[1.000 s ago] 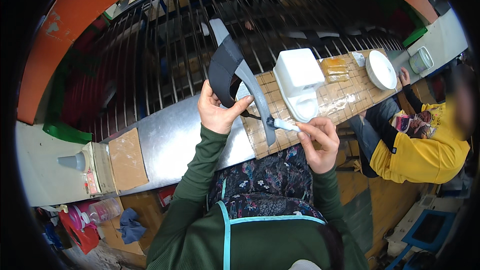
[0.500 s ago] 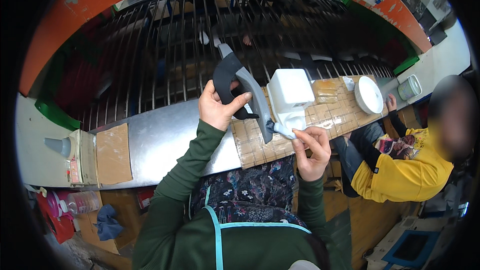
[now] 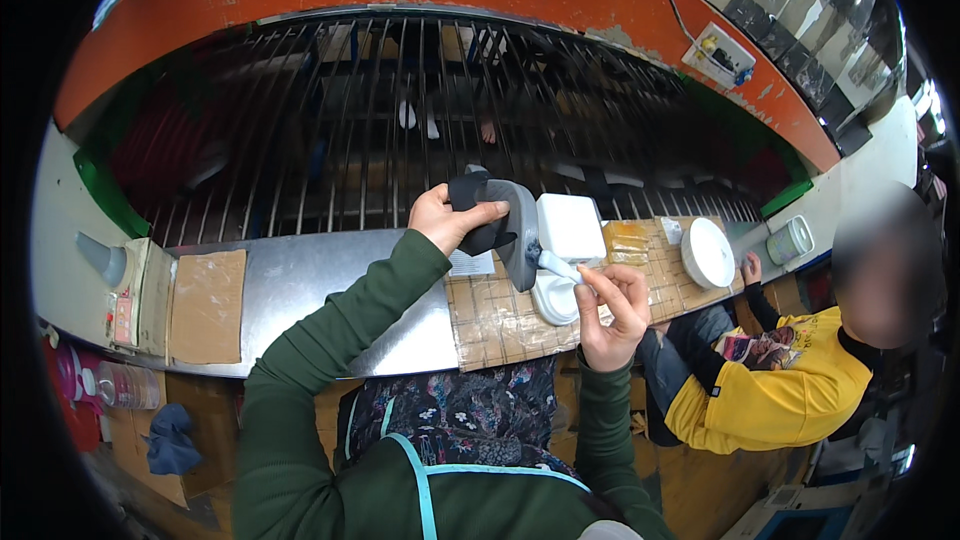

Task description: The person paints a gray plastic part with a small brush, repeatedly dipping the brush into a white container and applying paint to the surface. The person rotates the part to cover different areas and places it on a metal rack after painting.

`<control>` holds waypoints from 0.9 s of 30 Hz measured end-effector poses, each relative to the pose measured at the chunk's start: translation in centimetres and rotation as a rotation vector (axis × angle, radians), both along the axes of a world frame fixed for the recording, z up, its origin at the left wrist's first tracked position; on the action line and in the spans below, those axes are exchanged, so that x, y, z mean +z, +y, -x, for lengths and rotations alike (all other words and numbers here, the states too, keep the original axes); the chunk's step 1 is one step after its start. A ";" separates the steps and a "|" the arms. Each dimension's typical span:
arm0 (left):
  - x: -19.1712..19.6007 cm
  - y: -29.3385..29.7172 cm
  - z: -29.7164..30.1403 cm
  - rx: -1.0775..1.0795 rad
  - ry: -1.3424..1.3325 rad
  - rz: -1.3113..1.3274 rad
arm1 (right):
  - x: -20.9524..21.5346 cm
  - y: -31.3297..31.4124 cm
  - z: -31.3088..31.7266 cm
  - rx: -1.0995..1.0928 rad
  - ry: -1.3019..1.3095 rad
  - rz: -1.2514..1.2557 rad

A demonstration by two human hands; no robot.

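Note:
My left hand (image 3: 451, 223) is closed round a sandal (image 3: 520, 237) with a grey sole and black straps, held up above the workbench with the sole's edge turned toward my right side. Between thumb and fingers, my right hand (image 3: 614, 316) pinches a small pale-handled brush (image 3: 557, 265). Its dark tip meets the side of the sole near the lower end. Just behind the brush stands a square white plastic container (image 3: 570, 226), and a round white piece (image 3: 556, 300) sits in front of it, partly covered by the brush.
Beyond the bench lies a rack of metal bars (image 3: 390, 140). A yellowish block (image 3: 627, 242), a white bowl (image 3: 708, 253) and a green-white tin (image 3: 790, 240) stand to the right. A person in a yellow top (image 3: 790, 380) sits there. Cardboard (image 3: 207, 306) lies on the metal surface leftward.
The sandal has turned so its sole side faces more toward the brush. The brush has shifted with it along the sole's edge. My view has tilted up, so everything sits lower.

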State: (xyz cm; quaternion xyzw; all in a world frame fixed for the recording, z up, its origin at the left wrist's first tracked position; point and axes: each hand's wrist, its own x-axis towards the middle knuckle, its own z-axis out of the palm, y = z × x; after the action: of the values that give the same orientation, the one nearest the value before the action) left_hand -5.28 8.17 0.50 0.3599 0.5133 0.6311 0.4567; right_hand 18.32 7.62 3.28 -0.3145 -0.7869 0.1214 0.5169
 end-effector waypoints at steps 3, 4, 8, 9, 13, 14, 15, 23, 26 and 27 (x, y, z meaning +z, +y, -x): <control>0.6 0.3 0.5 -0.042 0.012 0.076 | 0.9 0.5 0.3 0.014 -0.006 -0.050; 0.8 0.3 0.5 -0.063 -0.046 0.081 | 1.2 0.7 0.4 0.020 -0.007 -0.066; 2.0 0.0 0.7 -0.111 -0.138 0.192 | 2.3 1.0 0.6 0.007 -0.062 -0.130; 2.3 0.0 0.8 -0.129 -0.129 0.241 | 2.5 1.1 0.6 0.006 -0.067 -0.143; 3.4 0.3 1.3 -0.170 -0.084 0.408 | 3.3 1.3 0.8 0.009 -0.106 -0.208; 3.6 0.3 1.4 -0.179 -0.059 0.448 | 3.4 1.4 0.9 0.014 -0.103 -0.212; 3.7 0.3 1.4 -0.197 -0.095 0.439 | 3.5 1.4 0.9 0.018 -0.100 -0.215; 4.2 -0.2 1.8 -0.356 -0.102 0.467 | 4.1 2.0 1.2 0.060 -0.085 -0.264; 3.8 0.0 1.9 -0.372 -0.126 0.494 | 4.3 1.9 1.2 0.070 -0.092 -0.265; 3.7 0.1 1.9 -0.373 -0.133 0.498 | 4.3 1.9 1.2 0.072 -0.096 -0.261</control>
State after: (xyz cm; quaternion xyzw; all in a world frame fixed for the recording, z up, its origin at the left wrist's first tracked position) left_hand -7.16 8.27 4.17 0.2828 0.5463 0.4135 0.6713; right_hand 17.13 9.47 7.59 -0.2218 -0.8305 0.0215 0.5105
